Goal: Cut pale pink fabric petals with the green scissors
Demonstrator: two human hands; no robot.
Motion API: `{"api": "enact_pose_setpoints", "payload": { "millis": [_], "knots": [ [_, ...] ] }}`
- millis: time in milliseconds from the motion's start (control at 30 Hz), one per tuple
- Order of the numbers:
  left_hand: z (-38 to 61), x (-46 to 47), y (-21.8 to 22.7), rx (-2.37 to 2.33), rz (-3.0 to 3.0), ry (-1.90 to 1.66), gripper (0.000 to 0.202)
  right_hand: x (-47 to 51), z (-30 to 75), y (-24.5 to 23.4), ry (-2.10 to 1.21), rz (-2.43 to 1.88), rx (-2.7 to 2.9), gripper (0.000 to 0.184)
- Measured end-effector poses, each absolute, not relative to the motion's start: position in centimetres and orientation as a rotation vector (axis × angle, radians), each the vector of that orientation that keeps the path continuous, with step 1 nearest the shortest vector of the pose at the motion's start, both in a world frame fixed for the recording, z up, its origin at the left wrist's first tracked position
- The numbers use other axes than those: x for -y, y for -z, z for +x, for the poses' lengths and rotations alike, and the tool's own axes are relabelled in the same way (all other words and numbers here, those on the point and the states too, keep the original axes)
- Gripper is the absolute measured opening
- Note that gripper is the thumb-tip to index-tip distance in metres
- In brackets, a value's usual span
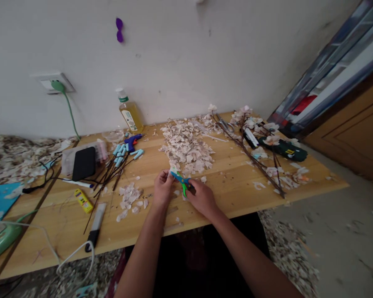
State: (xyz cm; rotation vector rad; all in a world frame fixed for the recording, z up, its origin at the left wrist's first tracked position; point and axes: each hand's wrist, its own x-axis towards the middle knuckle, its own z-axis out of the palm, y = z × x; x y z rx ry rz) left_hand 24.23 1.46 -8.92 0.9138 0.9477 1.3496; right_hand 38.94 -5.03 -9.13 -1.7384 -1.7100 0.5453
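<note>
Near the front edge of the wooden table [236, 196], just short of a broad heap of pale flakes [188, 145], the person's two hands meet over a pair of blue and green scissors [182, 180]. The right hand [202, 198] grasps the scissors by the handles, and their blades point away and to the left. The left hand [162, 185] is close by the blade tips, its thumb and fingers drawn together; whether it pinches a flake is too small to tell. Left of that hand lies a smaller heap of flakes [129, 195], with a few strays around it. Farther left are dark thin sticks [107, 176], some light-blue pieces [119, 154], a blue glue gun [132, 143] and a black phone [84, 163]. Nearer the front edge on that side, a yellow box [83, 200] lies near a black-handled tool [96, 225]. Against the wall stands a bottle of yellowish liquid [131, 115], tilted slightly. On the right side of the table, a brown branch [251, 156] with pale blossoms lies slantwise
</note>
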Motion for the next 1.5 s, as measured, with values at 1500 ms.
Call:
{"api": "enact_pose_setpoints", "payload": {
  "millis": [1500],
  "knots": [
    [23.9, -1.2, 8.1, -0.961, 1.047, -1.323, 0.024, 5.1, 38.9, 9.4, -0.506, -1.746, 1.719, 0.024]
  ]
}}
